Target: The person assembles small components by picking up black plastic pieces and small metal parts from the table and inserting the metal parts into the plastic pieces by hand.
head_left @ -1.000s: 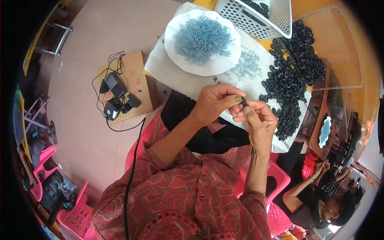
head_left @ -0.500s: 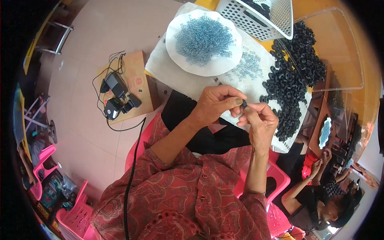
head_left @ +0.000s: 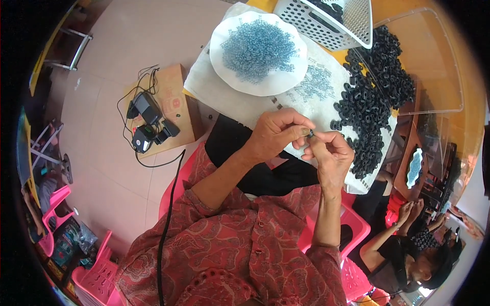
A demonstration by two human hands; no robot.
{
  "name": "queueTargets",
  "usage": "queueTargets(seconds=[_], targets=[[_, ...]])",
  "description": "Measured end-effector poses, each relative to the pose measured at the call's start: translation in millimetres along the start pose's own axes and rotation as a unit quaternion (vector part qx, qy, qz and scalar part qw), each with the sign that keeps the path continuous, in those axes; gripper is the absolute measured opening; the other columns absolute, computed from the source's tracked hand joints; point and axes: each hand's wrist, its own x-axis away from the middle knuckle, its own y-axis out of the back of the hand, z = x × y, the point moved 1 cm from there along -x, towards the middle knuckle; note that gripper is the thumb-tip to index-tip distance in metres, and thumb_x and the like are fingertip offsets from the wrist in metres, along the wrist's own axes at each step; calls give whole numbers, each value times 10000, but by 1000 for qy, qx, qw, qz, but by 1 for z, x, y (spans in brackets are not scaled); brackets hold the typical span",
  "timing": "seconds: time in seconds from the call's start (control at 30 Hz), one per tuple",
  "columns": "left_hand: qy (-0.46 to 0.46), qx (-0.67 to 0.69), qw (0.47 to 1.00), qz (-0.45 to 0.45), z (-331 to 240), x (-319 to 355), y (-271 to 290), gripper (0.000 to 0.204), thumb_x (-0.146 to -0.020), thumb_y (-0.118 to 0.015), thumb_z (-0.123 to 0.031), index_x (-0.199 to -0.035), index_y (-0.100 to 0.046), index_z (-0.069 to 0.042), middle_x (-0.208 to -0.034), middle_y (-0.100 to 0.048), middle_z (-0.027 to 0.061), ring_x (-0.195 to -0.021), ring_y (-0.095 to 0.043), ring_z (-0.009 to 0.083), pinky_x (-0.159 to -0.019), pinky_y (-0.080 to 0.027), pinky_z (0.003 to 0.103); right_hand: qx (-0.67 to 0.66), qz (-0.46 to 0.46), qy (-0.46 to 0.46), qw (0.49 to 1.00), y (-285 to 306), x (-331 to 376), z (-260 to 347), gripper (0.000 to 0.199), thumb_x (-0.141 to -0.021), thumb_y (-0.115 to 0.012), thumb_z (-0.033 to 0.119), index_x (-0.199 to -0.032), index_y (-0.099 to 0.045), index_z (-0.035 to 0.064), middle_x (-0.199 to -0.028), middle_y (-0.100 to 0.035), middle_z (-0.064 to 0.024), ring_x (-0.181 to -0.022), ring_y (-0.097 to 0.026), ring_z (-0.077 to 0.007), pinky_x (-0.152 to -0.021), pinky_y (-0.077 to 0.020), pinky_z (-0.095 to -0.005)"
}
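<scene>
Between my two hands, over my lap at the table's near edge, is a small black part (head_left: 310, 133), mostly covered by fingertips. My left hand (head_left: 278, 133) pinches it between thumb and index finger. Thumb and fingers of my right hand (head_left: 331, 151) close in on its other side; whether they hold a second tiny piece is too small to tell. Beyond them, a white scalloped plate (head_left: 220, 66) bears a heap of small bluish metal springs (head_left: 260, 48). More springs (head_left: 315, 84) lie loose on the white cloth (head_left: 229, 109). To the right spreads a pile of black ring-shaped parts (head_left: 365, 115).
A white perforated basket (head_left: 311, 25) with black parts stands at the back. A clear plastic lid (head_left: 434, 66) lies at right. On the floor at left, a cardboard box (head_left: 176, 104) carries a black device with cables. Another person (head_left: 388, 250) works at lower right, near pink chairs.
My hands stay together in nearly the same place, with only a slight shift of the fingertips around the black part. The person at lower right has moved their hands a little.
</scene>
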Motion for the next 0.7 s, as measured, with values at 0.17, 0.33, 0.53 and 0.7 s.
queueTargets(seconds=[0.17,0.33,0.53,0.7], targets=[[-38,-82,996,1,-2,1,-1,112,-888,-566,9,-966,-647,6,-754,-597,15,-656,-567,61,-596,-467,209,7,4,-14,1000,0,1,0,57,-836,-554,-63,-843,-611,-57,-764,-652,-101,-657,-631,-117,-553,-547,-229],[-34,-77,996,-3,-1,0,-2,125,-887,-562,15,-977,-648,1,-760,-601,13,-664,-567,56,-605,-466,203,10,14,-8,1000,0,4,3,94,-876,-533,-49,-902,-621,-69,-803,-667,-132,-701,-655,-150,-597,-565,-252],[-6,-50,999,-14,-3,1,0,123,-890,-571,1,-988,-644,16,-768,-615,23,-665,-571,60,-610,-469,201,-40,89,-16,995,15,-3,-9,132,-893,-585,1,-991,-630,-74,-847,-678,-168,-691,-671,-187,-622,-587,-295],[24,-2,1000,4,-7,1,-1,125,-892,-582,-22,-989,-642,28,-730,-616,27,-640,-576,68,-594,-477,211,-129,133,-25,982,26,-16,-24,117,-862,-632,14,-949,-629,-64,-835,-674,-175,-664,-671,-198,-600,-592,-315]])
